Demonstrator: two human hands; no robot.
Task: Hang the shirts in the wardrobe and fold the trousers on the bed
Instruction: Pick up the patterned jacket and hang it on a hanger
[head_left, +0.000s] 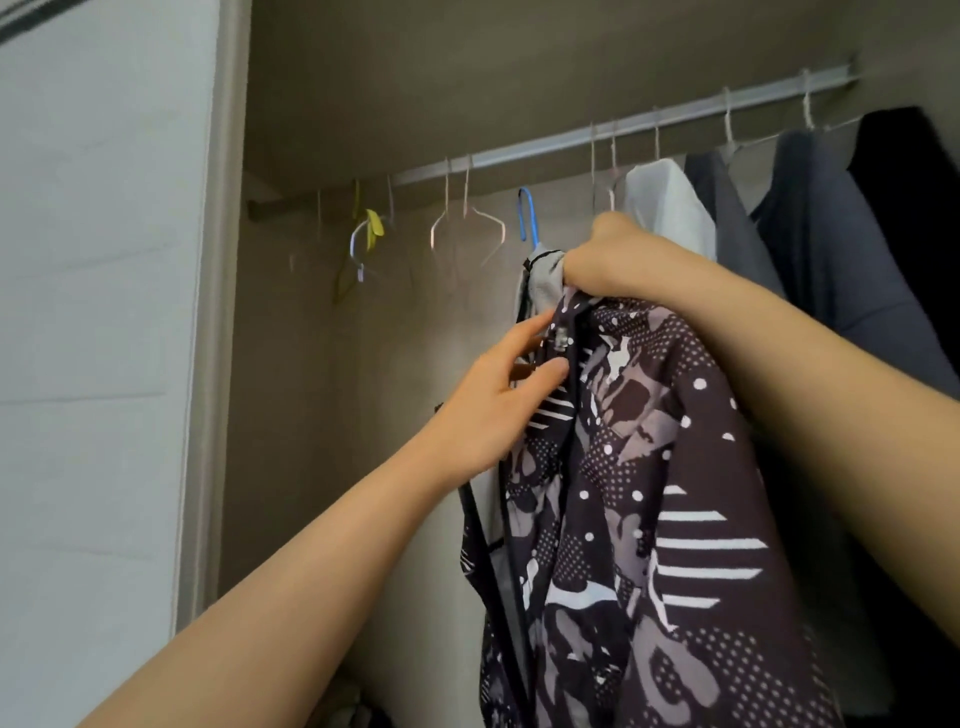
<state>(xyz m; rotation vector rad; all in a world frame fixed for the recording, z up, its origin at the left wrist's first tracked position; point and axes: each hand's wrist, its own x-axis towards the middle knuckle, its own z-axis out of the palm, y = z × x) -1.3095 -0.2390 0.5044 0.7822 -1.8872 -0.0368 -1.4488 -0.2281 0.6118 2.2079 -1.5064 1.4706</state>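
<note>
Dark patterned shirt (649, 467) beneath right grip (608, 254), collar inside.

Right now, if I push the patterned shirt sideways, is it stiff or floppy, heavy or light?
Probably floppy: the shirt hangs in soft folds below the right hand gripping its collar. Likely light: the fabric looks thin and the left hand merely pinches its edge. A push would probably just swing it.
</note>
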